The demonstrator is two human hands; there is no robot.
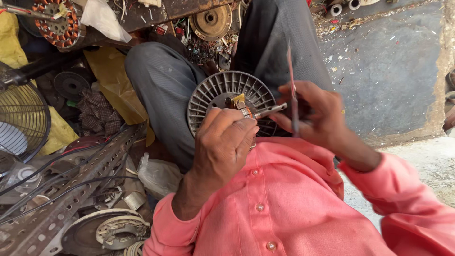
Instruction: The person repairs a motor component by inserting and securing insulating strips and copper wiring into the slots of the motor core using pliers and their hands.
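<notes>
I see the grey finned motor housing [222,97] resting on my lap, between my knees in grey trousers [166,90], its ribbed round face tilted up toward me and a steel shaft [271,110] sticking out of its centre toward the right. My left hand [226,142] comes up from the lower left with the wrist bent and the knuckles toward the camera; its fingers are curled tight around a small part with a yellow and orange tip [241,102], pressed against the hub of the housing. My right hand [315,114] reaches in from the right, forearm in a pink sleeve [403,199], fingers pinched narrow around a thin reddish rod [293,90] that stands nearly upright, its lower end just beside the shaft. Outward, a clear plastic bag [159,175] lies on the floor by my left thigh, a yellow sack [113,80] sits behind that knee, and a white crumpled wrapper [102,19] lies at the top left beside a copper-wound stator [59,21]. A perforated metal bar [80,185] runs along the floor's lower left, a fan guard [21,118] stands at its left edge, and bare grey concrete floor [388,66] fills the upper right.
</notes>
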